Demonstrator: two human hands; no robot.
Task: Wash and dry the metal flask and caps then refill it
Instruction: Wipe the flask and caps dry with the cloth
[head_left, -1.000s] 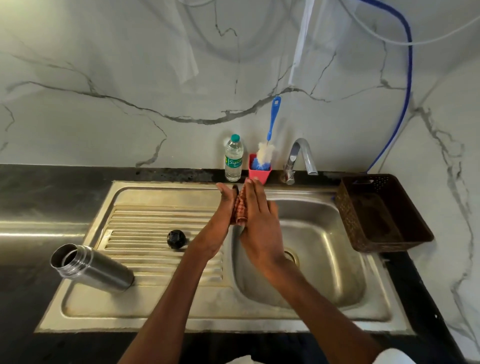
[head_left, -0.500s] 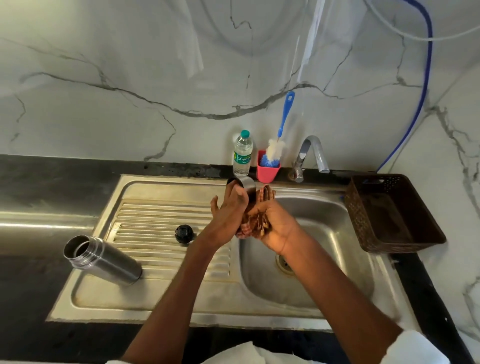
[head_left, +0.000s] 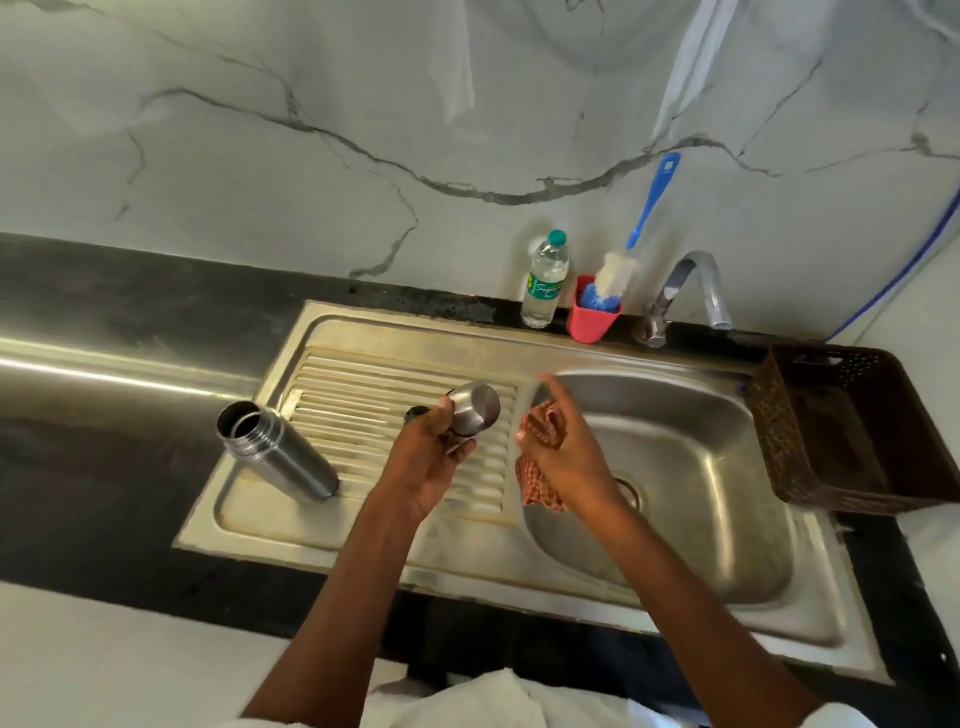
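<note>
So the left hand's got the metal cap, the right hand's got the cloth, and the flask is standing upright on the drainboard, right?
Not quite: the head view shows the flask lying on its side on the drainboard, its open mouth facing away. The rest holds: the left hand grips the metal cap, the right hand holds the cloth.

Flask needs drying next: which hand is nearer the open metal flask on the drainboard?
Left hand, just right of the open metal flask; right hand is farther, over the basin.

You held the steel cap (head_left: 474, 408) over the drainboard.
Your left hand (head_left: 431, 462) gripped it at the fingertips; your right hand (head_left: 563, 452) clutched the checked cloth (head_left: 540, 486) just beside.
</note>
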